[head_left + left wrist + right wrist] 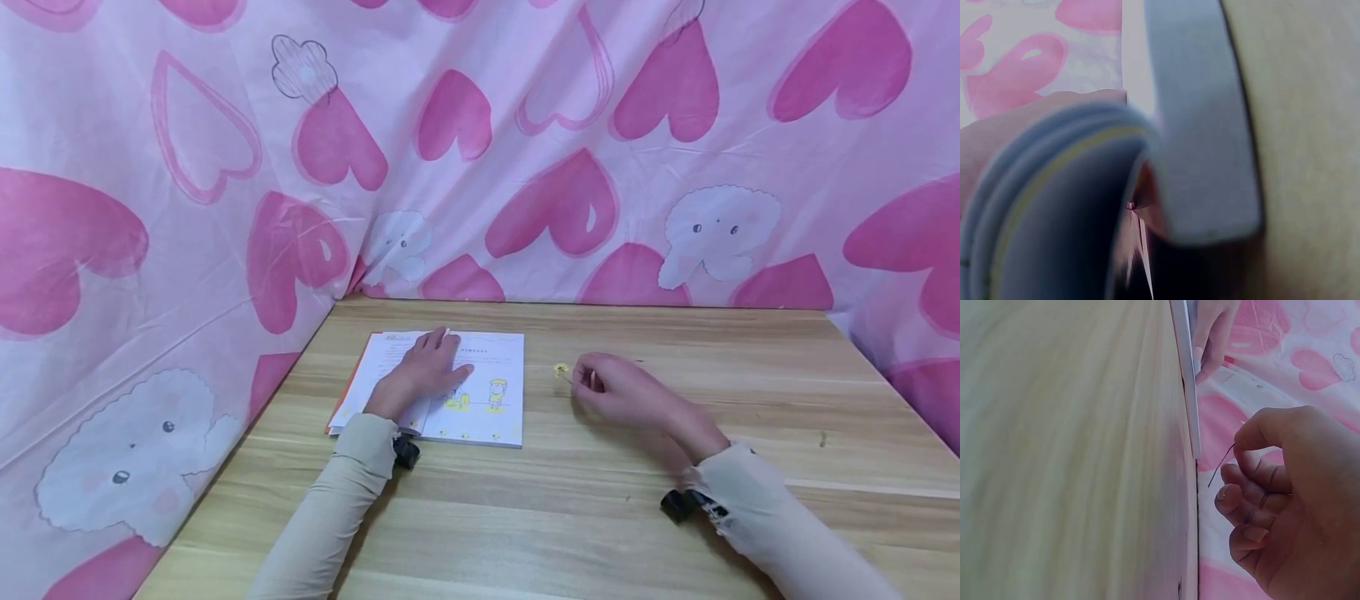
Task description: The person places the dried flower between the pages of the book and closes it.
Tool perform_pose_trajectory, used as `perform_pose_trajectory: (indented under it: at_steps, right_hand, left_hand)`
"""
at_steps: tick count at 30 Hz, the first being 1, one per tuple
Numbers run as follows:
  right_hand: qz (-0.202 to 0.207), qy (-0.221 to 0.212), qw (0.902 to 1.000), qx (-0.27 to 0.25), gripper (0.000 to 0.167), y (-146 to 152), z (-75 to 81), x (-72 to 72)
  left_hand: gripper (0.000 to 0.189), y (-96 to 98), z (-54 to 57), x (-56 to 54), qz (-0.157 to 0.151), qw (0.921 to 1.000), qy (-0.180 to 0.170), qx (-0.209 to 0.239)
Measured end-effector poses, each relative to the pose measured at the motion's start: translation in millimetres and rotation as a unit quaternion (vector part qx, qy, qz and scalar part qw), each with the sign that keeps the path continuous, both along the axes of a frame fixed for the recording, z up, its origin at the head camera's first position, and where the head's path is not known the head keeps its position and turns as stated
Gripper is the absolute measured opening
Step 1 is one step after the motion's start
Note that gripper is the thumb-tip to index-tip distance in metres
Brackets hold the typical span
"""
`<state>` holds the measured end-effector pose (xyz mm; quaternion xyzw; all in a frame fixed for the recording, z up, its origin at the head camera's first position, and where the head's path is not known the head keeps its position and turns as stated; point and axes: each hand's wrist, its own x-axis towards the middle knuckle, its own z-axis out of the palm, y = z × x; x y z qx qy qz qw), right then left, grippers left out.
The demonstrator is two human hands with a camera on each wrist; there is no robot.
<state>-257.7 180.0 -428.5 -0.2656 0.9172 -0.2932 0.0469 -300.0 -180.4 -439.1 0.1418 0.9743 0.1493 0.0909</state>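
Observation:
An open book point(480, 417) with printed text and yellow cartoon figures lies on the wooden table. Across its pages rests my left hand point(426, 367), fingers extended and thumb spread. The left wrist view shows the book's thick page edge point(1204, 144) close up, beside curled pages point(1054, 181). To the right of the book, my right hand point(618, 390) pinches a small yellow flower point(561, 369) by its stem, thumb against forefinger. In the right wrist view the thin dark stem point(1221, 466) sticks out below the fingertips, with the other fingers point(1244, 540) loosely curled.
The wooden table point(480, 525) runs up to a pink curtain point(525, 167) with hearts at the back and sides. Tiny plant bits point(822, 439) lie on the right part of the table. A dark wrist camera point(678, 505) hangs below the right sleeve.

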Motion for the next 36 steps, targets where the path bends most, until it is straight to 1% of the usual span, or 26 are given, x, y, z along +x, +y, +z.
perform_pose_trajectory:
  at_steps: [2,5,10,17,25,29,33,36]
  right_hand:
    - [-0.001,-0.007,1.0,-0.005,0.007,-5,-0.9,-2.5]
    - [0.008,-0.008,0.9998,-0.017,0.006,-12,-1.3,-6.0]
    - [0.02,-0.009,0.9994,-0.026,0.006,-24,-0.1,-10.8]
    - [0.029,-0.005,0.9991,-0.031,0.005,-40,2.3,-16.3]
    - [0.035,-0.007,0.9988,-0.033,0.005,-67,1.3,-23.5]
    - [0.041,-0.016,0.9979,-0.047,0.006,-80,0.9,-26.9]
    - [0.048,-0.031,0.9966,-0.059,0.006,-90,-1.6,-30.0]
    - [0.047,-0.029,0.9966,-0.061,0.007,-97,-3.6,-32.5]
  left_hand:
    - [0.078,-0.6,2.3,2.1,-0.003,1.0,0.005,0.0]
    - [0.076,-0.8,5.9,5.8,-0.007,0.9999,0.013,0.001]
    - [0.076,-1.0,5.5,5.5,-0.011,0.9998,0.013,0.003]
    - [0.076,-0.1,8.3,6.7,-0.011,0.9998,0.015,0.003]
    - [0.075,-2.3,7.3,7.3,-0.006,1.0,0.005,0.003]
    - [0.075,-2.5,6.9,8.4,-0.008,0.9999,0.001,0.006]
    - [0.074,-1.7,4.1,7.3,-0.008,0.9999,-0.002,0.007]
    - [0.069,-0.6,1.7,5.7,-0.008,1.0,-0.002,0.005]
